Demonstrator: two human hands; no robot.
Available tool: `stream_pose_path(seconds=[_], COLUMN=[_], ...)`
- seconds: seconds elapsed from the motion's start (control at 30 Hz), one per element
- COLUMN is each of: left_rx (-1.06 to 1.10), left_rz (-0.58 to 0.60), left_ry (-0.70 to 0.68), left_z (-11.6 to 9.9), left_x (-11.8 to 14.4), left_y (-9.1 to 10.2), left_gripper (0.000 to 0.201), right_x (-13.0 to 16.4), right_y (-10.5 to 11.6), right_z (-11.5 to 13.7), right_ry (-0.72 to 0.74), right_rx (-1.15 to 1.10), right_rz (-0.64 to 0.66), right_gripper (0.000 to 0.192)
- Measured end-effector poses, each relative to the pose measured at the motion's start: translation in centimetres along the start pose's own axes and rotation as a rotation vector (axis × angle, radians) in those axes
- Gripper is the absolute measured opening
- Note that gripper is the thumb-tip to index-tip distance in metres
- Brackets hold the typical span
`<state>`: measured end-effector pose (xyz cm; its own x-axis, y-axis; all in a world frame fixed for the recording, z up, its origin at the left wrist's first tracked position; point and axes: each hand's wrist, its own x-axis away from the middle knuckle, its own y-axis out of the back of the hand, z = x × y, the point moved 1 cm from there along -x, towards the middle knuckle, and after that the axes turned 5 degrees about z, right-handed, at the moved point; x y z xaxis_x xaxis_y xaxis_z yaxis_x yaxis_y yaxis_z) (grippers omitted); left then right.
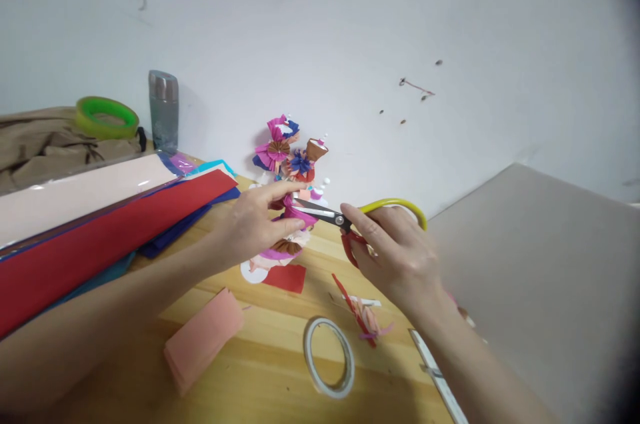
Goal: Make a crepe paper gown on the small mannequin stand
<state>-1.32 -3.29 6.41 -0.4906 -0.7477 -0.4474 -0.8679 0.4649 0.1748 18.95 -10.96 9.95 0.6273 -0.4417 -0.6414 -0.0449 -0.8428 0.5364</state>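
The left hand (255,221) pinches a small magenta paper piece (299,212) between thumb and fingertips, just above the wooden counter (270,371). The right hand (395,254) is closed around the yellow and red handles of the scissors (345,219), whose blades point left and meet the magenta piece. Behind them stands a cluster of pleated paper flowers (290,154) against the wall. On the counter lie a folded pink crepe strip (203,337), a roll of clear tape (329,357), paper scraps (363,314) and 1 red paper square (286,277). Coloured paper sheets (100,224) lie at the left, with a grey flask (163,111) beyond them
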Motion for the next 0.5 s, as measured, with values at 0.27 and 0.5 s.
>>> stream_pose_path(seconds=[0.27,0.5], left_rx=[0.049,0.045], left_rz=[0.010,0.010], left_ry=[0.011,0.027], left_z=[0.42,0.43], left_x=[0.01,-0.02], left_y=[-0.02,-0.08], left_gripper=[0.052,0.051], right_x=[0.10,0.43], right_y=[0.14,0.13], right_z=[0.04,0.09], right_ry=[0.005,0.003], right_rx=[0.022,0.044], right_rz=[0.009,0.013], right_gripper=[0.043,0.038])
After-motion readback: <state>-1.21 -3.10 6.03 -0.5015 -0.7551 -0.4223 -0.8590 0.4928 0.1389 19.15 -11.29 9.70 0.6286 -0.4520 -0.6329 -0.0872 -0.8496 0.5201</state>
